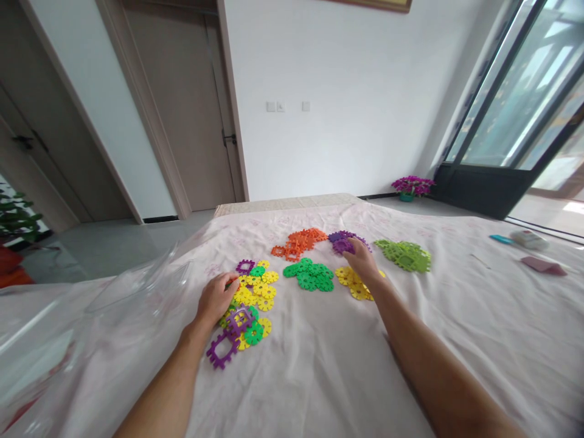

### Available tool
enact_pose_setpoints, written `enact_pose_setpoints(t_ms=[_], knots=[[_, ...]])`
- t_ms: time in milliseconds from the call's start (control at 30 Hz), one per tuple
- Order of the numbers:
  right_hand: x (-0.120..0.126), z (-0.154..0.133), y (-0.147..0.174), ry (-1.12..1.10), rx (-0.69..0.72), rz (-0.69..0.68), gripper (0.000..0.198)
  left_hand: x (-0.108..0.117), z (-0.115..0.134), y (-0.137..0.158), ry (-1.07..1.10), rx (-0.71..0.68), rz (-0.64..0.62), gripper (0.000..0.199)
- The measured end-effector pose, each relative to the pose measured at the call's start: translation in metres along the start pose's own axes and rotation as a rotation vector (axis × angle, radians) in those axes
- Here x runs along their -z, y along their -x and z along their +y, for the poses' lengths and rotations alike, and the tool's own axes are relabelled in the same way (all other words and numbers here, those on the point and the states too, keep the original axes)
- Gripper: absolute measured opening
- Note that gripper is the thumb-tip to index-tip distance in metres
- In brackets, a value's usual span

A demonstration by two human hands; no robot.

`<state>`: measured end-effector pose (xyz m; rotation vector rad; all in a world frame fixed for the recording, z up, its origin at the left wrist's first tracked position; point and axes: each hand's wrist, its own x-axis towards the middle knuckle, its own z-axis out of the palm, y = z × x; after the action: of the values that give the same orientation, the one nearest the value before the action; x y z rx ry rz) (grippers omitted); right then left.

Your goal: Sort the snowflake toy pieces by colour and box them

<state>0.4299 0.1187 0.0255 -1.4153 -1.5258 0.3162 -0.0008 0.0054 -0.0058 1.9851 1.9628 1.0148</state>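
Forearms (pixel 424 359) over cloth (pixel 310 377) | left hand (pixel 216 298) curled at mixed pieces (pixel 256 288), right hand (pixel 364 261) at purple pile (pixel 342 244); can't tell whether pinching | likely light, stiff; grasp toothed rims

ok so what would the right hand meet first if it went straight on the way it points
Most likely the pile of purple toothed plastic pieces, right in front of the bare right hand; the two may be touching, though depth is unclear.
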Motion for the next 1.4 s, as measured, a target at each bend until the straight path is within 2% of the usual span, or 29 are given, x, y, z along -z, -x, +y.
enact_pose_setpoints(t_ms=[100,200,233,333,400,533,667,767,900,1133,1300,1400], knots=[[-0.001,-0.005,0.005,0.222,0.013,0.003,0.047,0.000,0.001,0.000,-0.007,0.011,-0.001,0.033],[-0.013,-0.033,0.021,0.212,0.123,-0.067,0.041,0.001,0.002,0.000,-0.008,0.016,-0.004,0.033],[-0.019,-0.045,0.029,0.163,0.177,-0.128,0.037,0.002,0.002,0.000,-0.008,0.016,-0.005,0.033],[-0.040,-0.089,0.062,0.036,0.409,-0.426,0.029,0.003,0.004,0.000,-0.011,0.017,-0.001,0.032],[-0.051,-0.116,0.088,-0.003,0.550,-0.555,0.028,0.003,0.005,0.000,-0.011,0.013,0.001,0.033],[-0.068,-0.151,0.130,-0.070,0.765,-0.710,0.034,0.003,0.005,0.001,-0.009,0.010,-0.001,0.034],[-0.081,-0.163,0.147,-0.023,0.888,-0.763,0.050,0.002,0.004,0.000,-0.014,-0.001,-0.005,0.033],[-0.088,-0.164,0.151,0.007,0.911,-0.816,0.049,0.001,0.003,-0.002,-0.034,0.005,0.000,0.030],[-0.090,-0.164,0.154,0.058,0.861,-0.835,0.036,0.001,0.003,-0.003,-0.054,0.006,0.000,0.030],[-0.088,-0.169,0.158,-0.052,0.881,-0.755,0.054,0.002,0.012,-0.001,-0.103,0.059,0.006,0.029],[-0.091,-0.170,0.160,-0.037,0.915,-0.824,0.041,0.001,0.024,-0.002,-0.186,0.160,0.045,0.031],[-0.091,-0.169,0.160,-0.020,0.888,-0.804,0.036,0.001,0.027,-0.002,-0.183,0.176,0.044,0.032]])
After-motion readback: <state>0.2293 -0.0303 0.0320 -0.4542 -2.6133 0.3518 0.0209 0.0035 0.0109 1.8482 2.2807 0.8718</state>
